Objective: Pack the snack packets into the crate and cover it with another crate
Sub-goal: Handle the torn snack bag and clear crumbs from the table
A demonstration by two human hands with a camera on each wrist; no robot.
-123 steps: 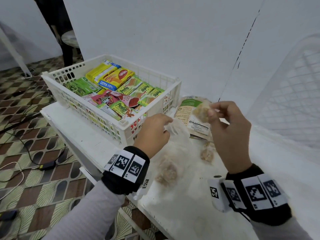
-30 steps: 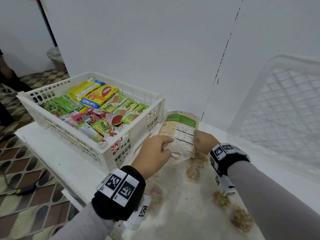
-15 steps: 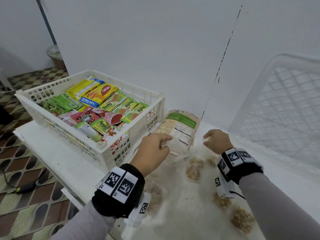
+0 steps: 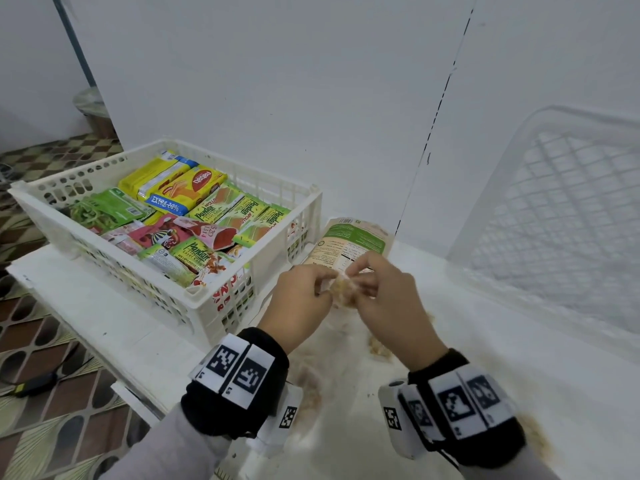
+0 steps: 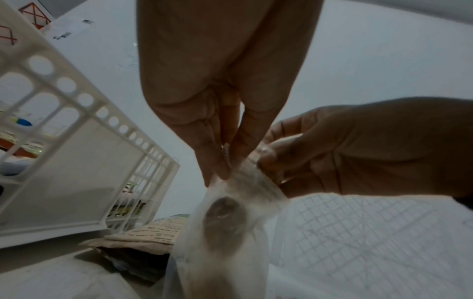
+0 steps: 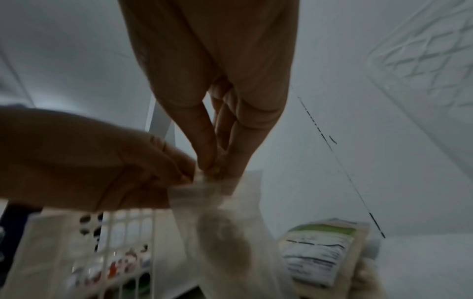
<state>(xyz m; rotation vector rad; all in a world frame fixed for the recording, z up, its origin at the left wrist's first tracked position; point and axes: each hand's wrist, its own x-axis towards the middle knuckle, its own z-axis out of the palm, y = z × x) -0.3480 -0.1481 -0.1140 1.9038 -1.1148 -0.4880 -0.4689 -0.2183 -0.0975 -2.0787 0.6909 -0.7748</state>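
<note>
table: your white tabletop carries pretty much everything here, with crumbs scattered over the bare part near you
spare crate: the empty white plastic lattice crate is tipped up on edge at your right, against the wall, well apart from the packed one
packed crate: the white slotted plastic crate sits at your left on the table, stuffed with colourful snack packets, green, yellow and pink wrappers lying flat side by side
pouch: a beige paper pouch with a green label band lies just beside the packed crate's right wall, behind your hands, outside the crate
clear bag: a thin see-through plastic bag hangs down from your fingers, above the table and not in any crate; there's a brownish round lump inside it
left hand: your left hand has thumb and fingertips squeezed together on the bag's top edge, left side; the left wrist view shows that clearly
right hand: your right hand pinches the same top edge from the other side, thumb against fingers, touching your left fingertips; there's something crumbly and yellowish right at the pinch, can't tell if it's in the bag yet
wrists: black bands with printed marker squares on both
</note>
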